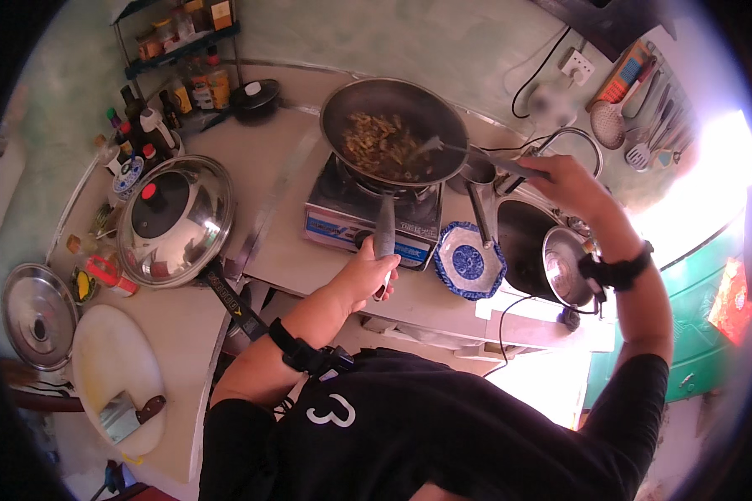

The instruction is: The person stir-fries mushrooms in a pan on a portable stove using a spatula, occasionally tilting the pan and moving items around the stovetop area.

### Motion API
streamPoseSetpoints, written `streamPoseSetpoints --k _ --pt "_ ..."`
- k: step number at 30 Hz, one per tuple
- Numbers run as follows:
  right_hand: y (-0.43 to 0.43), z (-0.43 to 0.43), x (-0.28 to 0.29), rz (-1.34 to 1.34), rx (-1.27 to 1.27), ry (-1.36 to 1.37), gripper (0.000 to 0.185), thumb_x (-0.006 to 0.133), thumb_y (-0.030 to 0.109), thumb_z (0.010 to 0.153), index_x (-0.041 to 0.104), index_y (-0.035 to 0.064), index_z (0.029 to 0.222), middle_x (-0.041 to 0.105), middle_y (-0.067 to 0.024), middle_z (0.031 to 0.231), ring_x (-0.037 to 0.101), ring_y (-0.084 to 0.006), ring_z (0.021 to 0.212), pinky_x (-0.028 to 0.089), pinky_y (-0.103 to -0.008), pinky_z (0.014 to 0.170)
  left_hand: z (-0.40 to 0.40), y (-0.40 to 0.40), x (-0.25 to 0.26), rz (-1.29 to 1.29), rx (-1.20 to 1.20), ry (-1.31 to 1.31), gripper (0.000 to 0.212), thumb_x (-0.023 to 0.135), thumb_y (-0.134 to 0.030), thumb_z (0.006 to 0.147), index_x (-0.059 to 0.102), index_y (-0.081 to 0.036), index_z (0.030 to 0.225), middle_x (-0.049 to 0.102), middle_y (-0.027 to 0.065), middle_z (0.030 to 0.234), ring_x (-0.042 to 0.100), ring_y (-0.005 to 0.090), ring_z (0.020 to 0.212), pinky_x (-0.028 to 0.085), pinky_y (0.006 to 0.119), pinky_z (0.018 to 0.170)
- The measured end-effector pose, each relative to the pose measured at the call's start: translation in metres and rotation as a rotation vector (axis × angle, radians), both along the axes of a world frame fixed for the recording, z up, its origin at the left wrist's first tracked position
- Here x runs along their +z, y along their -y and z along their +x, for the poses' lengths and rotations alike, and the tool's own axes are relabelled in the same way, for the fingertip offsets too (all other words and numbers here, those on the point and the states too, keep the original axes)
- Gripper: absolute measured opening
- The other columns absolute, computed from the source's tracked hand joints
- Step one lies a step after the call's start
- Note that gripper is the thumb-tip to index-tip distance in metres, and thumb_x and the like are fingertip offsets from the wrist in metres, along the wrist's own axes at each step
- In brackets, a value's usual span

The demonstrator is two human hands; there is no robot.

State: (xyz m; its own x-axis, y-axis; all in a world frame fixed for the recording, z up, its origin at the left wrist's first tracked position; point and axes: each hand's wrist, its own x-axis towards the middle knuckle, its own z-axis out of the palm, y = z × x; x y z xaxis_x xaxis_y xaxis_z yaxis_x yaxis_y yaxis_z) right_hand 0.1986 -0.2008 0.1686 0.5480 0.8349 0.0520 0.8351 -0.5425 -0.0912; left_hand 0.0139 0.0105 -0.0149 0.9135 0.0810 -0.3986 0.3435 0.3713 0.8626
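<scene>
My left hand [368, 275] grips the grey handle [385, 228] of a dark wok [435, 119]. The wok rests on a portable gas stove [370, 232], and browned, chopped food [376, 141] lies across its bottom, mostly toward the left. In my right hand [561, 181] is a cooking spatula [498, 161] with a dark handle. Its metal head reaches into the right part of the wok, close to the food. The flame, if there is one, is hidden beneath the wok.
A blue-and-white plate [470, 260] sits right of the stove, beside a small saucepan [478, 172] and the sink [523, 232]. Leftward stand a lidded pan [175, 219], several sauce bottles [131, 103], and a cutting board [119, 357] bearing a cleaver [122, 416]. Utensils [645, 138] hang at right.
</scene>
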Motion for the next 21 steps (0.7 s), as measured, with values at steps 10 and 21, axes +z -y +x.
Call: streamPoseSetpoints --k 10,21 --pt "-0.076 0.023 -0.057 0.167 -0.074 0.064 0.032 0.05 0.011 0.076 0.05 0.006 0.108 0.057 -0.02 0.084 0.057 -0.0297 0.076 0.043 -0.0342 0.07 -0.001 -0.003 0.003 0.033 -0.021 -0.048 0.042 0.048 -0.018 0.082 0.025 -0.013 0.117 0.046 0.0066 0.071 0.044 0.0139 0.053 0.039 0.025 0.041" --pt "0.021 -0.037 0.012 0.01 -0.228 -0.084 0.033 0.055 0.009 0.073 0.052 0.0066 0.106 0.056 -0.0163 0.074 0.052 -0.0251 0.062 0.042 -0.0308 0.063 -0.003 -0.002 0.002 0.018 -0.005 -0.024 0.039 0.048 -0.017 0.082 0.028 -0.014 0.114 0.047 0.0065 0.072 0.045 0.0135 0.052 0.04 0.025 0.042"
